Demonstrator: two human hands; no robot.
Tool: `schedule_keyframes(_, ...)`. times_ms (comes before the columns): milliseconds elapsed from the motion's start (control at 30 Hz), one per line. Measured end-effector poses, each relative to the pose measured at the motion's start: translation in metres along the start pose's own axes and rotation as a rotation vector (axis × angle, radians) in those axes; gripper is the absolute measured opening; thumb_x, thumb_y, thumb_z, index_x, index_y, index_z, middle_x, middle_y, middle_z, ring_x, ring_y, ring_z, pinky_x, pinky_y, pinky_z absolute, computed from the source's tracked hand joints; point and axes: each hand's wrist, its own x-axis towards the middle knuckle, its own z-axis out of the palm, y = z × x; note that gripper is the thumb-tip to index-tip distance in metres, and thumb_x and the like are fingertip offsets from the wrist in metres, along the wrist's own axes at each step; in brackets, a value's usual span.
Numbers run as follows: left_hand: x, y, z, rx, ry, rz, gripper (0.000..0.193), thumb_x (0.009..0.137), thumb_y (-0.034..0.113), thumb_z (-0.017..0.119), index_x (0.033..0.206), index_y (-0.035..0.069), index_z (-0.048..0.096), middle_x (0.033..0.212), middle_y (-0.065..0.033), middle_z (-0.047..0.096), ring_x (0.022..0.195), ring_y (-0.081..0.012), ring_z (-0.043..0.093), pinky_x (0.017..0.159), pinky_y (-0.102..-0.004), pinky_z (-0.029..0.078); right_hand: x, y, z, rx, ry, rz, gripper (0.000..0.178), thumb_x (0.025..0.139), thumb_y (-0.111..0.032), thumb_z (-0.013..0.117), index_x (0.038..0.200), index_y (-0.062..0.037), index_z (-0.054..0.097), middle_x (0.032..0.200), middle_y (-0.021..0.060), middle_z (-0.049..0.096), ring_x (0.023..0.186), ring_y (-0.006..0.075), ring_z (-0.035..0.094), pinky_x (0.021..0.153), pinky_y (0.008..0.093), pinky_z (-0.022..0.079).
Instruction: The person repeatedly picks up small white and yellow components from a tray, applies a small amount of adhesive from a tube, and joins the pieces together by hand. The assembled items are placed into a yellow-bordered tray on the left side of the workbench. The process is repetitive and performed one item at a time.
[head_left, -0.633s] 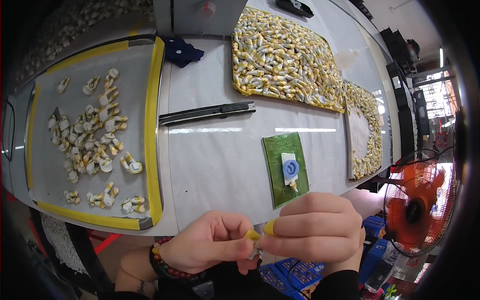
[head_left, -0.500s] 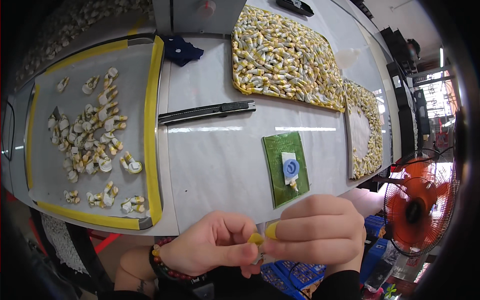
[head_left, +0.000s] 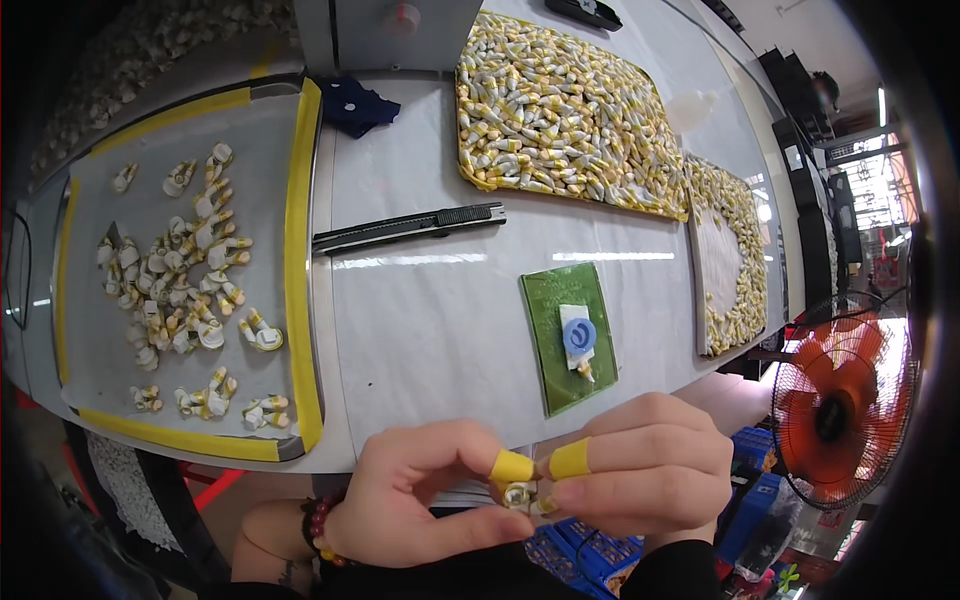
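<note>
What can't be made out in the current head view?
All in the head view:
Small piece: partly covered by the left hand and right hand.
Grey box: top cut off by the upper edge.
Heaped white bits, upper left: too dark and blurred to tell apart.
Blue crates: partly hidden by the right hand.

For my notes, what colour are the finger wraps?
The finger wraps are yellow, best seen in the head view.

The left hand [head_left: 420, 490] has turned, baring more yellow tape [head_left: 512, 466]; the small pale piece [head_left: 518, 495] now shows clearly between the fingertips.
</note>
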Motion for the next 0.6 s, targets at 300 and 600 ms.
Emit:
schedule_keyframes(300,0.004,0.000,-0.003,0.378,-0.027,0.268,0.025,0.069,0.002,0.079,0.089,-0.004,0.065,0.085,-0.0125,0.067,0.073,-0.0190,0.064,0.064,-0.0269,0.048,-0.016,-0.001,-0.009,-0.087,-0.111,-0.152,0.012,0.073,-0.006,0.068,0.084,-0.0013,0.067,0.092,0.0117,0.066,0.076,0.0195,0.061,0.061,0.0266,0.050)
schedule_keyframes(600,0.000,-0.004,0.003,0.088,0.096,0.104,0.034,0.065,0.007,0.083,0.086,-0.002,0.058,0.075,-0.0137,0.063,0.070,-0.0196,0.061,0.066,-0.0352,0.056,-0.029,0.016,-0.096,-0.709,0.611,0.005,0.004,0.080,-0.003,0.062,0.083,-0.0017,0.065,0.080,0.0066,0.064,0.067,0.0135,0.054,0.057,0.0228,0.041)
